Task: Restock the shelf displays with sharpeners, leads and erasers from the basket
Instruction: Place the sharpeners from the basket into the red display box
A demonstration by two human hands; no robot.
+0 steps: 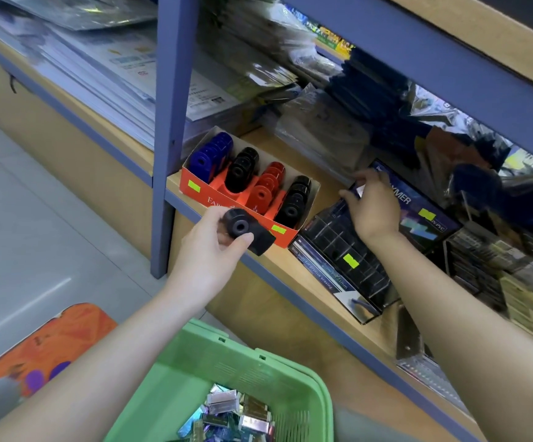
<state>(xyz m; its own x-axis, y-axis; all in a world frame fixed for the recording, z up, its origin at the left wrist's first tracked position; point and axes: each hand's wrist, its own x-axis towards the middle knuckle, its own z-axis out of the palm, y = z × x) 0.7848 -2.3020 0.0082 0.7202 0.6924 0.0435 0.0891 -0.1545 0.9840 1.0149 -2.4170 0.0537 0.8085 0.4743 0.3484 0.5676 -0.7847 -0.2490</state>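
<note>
The scene was a wooden shelf (303, 282) framed in blue metal, with a blue upright (166, 122) at its left and a grey tiled floor (35, 218) below. An orange mat (51, 339) lay on that floor. A green basket (290, 368) sat nearest the camera, holding shiny small packets (236, 413). On the shelf stood a red display box (201, 189) with rows of blue, black, red and black sharpeners, and just beside it, to the right, a black display tray (348, 250). The left hand (208, 250) held a black sharpener (243, 229) in the air just in front of the red box's front wall, thumb on the near side and fingers curled behind it. Its long axis ran from upper left to lower right, and the round face with the hole was turned toward the camera. The right hand (373, 205) reached to the back of the black tray, thumb and forefinger pinching a small pale item (359, 189) too blurred to identify.
</note>
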